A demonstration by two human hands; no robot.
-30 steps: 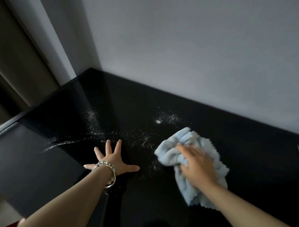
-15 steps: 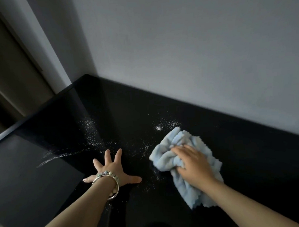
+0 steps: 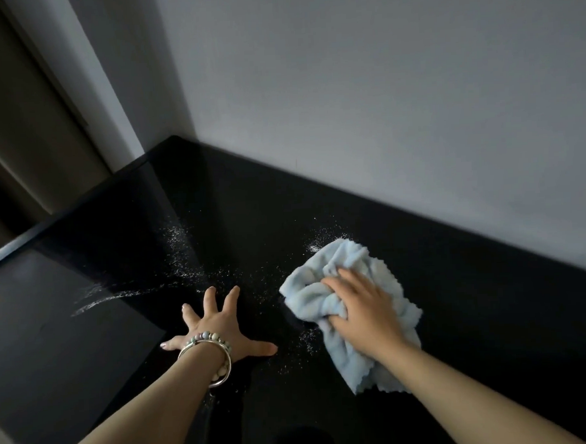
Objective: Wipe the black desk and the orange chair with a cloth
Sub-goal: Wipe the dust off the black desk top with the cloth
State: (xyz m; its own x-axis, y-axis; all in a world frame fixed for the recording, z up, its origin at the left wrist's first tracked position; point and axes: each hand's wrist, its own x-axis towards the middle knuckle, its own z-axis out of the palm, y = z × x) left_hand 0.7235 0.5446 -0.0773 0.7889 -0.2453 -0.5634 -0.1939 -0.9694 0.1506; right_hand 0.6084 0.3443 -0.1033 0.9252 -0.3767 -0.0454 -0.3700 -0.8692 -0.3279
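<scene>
**Inspector:** Since the earlier frames the cloth (image 3: 308,301) has slid leftward under the right hand (image 3: 362,306). It has closed on the thumb side of the left hand (image 3: 218,320) and on the white powder patch (image 3: 314,247) by its far edge. The left hand has kept its place.

**Clerk:** State of the fingers?

**Inspector:** The right fingers (image 3: 344,280) are bent over the gathered folds, holding the bunch and pressing it onto the counter (image 3: 489,297). The left fingers are straight and splayed, palm down on the bare surface, holding nothing. A beaded bracelet (image 3: 213,353) sits at that wrist.

**Clerk:** Why that arrangement?

**Inspector:** In my judgement the flat left hand props the body for the reach toward the wall (image 3: 380,100). The bunched cloth gives a thick pad that gathers powder rather than scattering it.

**Clerk:** Where does the work stand?

**Inspector:** The cloth lies on the counter, right of the left hand, with its loose end trailing toward the person. Fine specks (image 3: 253,274) lie between the hands, and a pale streak (image 3: 97,301) runs off to the left. I judge the counter wipe under way and well short of done. The orange chair cannot be identified in this view.
</scene>
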